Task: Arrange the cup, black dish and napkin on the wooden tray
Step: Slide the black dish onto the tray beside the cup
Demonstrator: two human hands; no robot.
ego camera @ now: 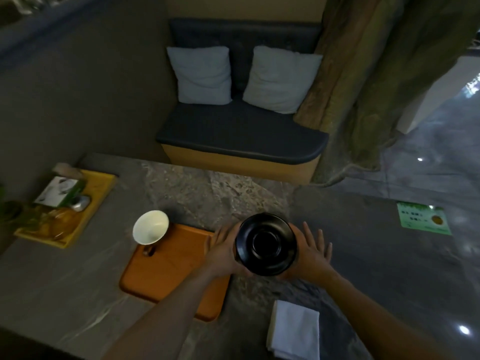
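Observation:
A round black dish (pixel 266 244) is held above the stone table, just past the right edge of the wooden tray (pixel 166 279). My left hand (pixel 223 252) cups its left side and my right hand (pixel 310 249) presses its right side with the fingers spread. A white cup (pixel 150 227) on a dark stem stands at the tray's far left corner. A folded white napkin (pixel 294 329) lies on the table near me, right of the tray.
A yellow tray (pixel 102 188) with a box, a metal piece and glassware sits at the table's left end. A green card (pixel 423 220) lies far right. Beyond the table stands a dark bench (pixel 241 131) with two pale cushions.

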